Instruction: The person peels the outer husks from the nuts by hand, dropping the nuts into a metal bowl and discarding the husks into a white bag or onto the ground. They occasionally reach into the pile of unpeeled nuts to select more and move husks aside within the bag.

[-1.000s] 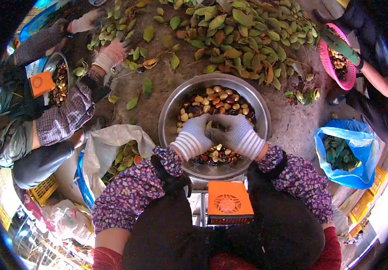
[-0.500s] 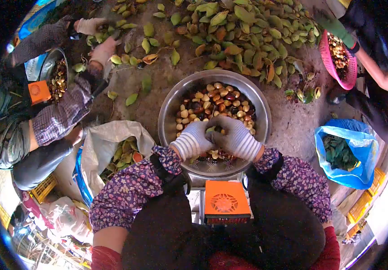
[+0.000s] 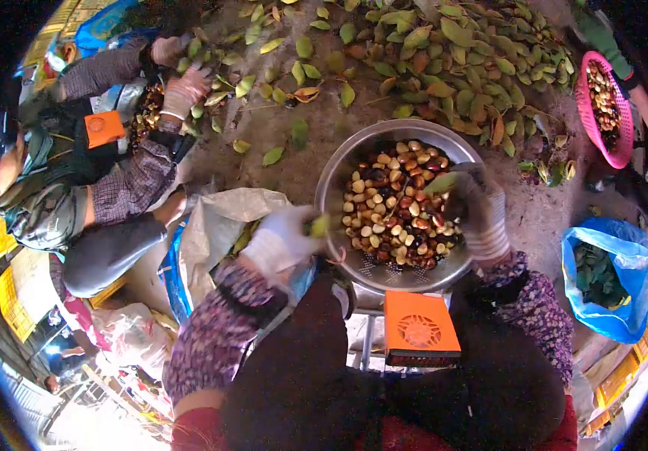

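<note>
A metal basin (image 3: 327,180) with drain holes stands before my knees, holding many brown and cream seeds (image 3: 395,203). My left hand (image 3: 282,239), in a pale knit glove and smeared by motion, is between the basin and an open whitish sack (image 3: 215,218). At its fingertips is a blurred yellow-green husk piece (image 3: 319,225). My right hand (image 3: 483,218), in a striped glove with dark fingers, is over the basin's right rim. Its closed fingers hold a green pod (image 3: 441,183), which points left above the seeds.
A heap of green and brown pods (image 3: 444,68) covers the ground ahead. On the left a co-worker's gloved hand (image 3: 186,90) is among pods. A pink basket (image 3: 608,113) and a blue sack (image 3: 610,282) stand right. An orange fan box (image 3: 420,328) sits between my knees.
My hands have parted from over the basin: the left moved left toward the whitish sack, the right to the basin's right rim with a green pod. The view has shifted left.
</note>
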The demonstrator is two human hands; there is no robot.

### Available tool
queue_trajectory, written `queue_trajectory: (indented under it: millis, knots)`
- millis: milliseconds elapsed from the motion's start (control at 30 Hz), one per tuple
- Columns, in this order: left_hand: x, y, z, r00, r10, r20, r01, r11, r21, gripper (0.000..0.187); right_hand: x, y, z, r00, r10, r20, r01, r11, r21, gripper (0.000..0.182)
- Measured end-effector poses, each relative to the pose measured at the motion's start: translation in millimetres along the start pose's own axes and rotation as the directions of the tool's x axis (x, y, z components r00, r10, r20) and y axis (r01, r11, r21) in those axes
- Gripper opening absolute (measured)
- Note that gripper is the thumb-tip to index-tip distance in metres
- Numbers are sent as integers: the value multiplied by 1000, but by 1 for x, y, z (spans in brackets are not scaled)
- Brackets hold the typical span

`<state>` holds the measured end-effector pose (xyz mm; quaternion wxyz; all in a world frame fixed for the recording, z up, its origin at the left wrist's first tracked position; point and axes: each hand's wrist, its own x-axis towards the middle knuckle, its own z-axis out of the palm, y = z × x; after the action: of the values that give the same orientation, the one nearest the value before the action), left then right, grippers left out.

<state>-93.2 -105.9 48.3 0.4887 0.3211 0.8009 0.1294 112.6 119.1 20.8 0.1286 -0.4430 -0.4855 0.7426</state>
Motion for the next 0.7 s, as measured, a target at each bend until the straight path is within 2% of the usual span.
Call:
queue_trajectory:
  millis: [33,67,100,133,167,200,233,300,333,367,433,467,500,567,633,667,700]
  knots:
    - [-23,-2,-17,997,-59,-49,65,989,130,40,3,1,-7,997,-79,-26,76,992,-102,19]
    - [-38,-43,-10,987,-27,-158,55,983,175,36,3,1,-10,999,-51,-12,50,997,-64,19]
    - [-57,-69,-7,978,-18,-209,103,911,400,35,2,0,-14,1000,-25,0,25,999,-32,18]
    - [-77,-69,-8,970,-234,-61,221,756,616,36,-2,-1,-9,1000,-23,-11,23,1000,5,18]
    - [-88,-107,9,867,-488,102,254,609,751,41,-6,-4,-6,1000,-22,-20,23,999,33,17]
    - [-108,-123,20,865,-467,186,96,516,851,51,0,9,-20,992,-66,107,63,997,34,25]
    - [-118,-109,16,927,-339,160,38,508,860,60,2,11,-20,995,39,92,-48,994,95,24]
    - [-82,-71,-5,777,-579,246,189,588,786,61,1,12,-20,983,-12,181,-8,994,108,24]
    - [-69,-52,-12,950,-263,171,52,669,742,57,-1,7,-20,979,11,205,-35,993,111,25]
    - [-55,-31,-18,994,89,62,-106,697,709,54,0,13,-18,979,0,204,-15,997,72,25]
    - [-17,34,-24,981,183,-60,-151,925,347,50,-1,7,-14,970,9,244,-4,1000,-23,23]
    - [-5,56,-15,951,284,-120,-261,948,182,49,-1,5,-13,955,75,285,-63,997,-51,21]
    - [6,73,-4,912,363,-191,-367,930,14,49,-1,5,-8,961,-23,275,68,985,-158,21]
    - [29,89,21,863,484,-149,-471,875,115,46,-1,-2,-3,954,-44,297,90,986,-141,22]
    - [46,89,51,871,476,-122,-478,878,16,40,1,6,4,956,-48,290,74,994,-78,24]
    - [50,89,63,858,479,-185,-488,873,-3,33,3,10,5,955,-65,288,70,998,-7,26]
    - [51,90,67,859,478,-185,-487,873,-9,33,7,17,3,956,-61,288,67,998,-12,26]
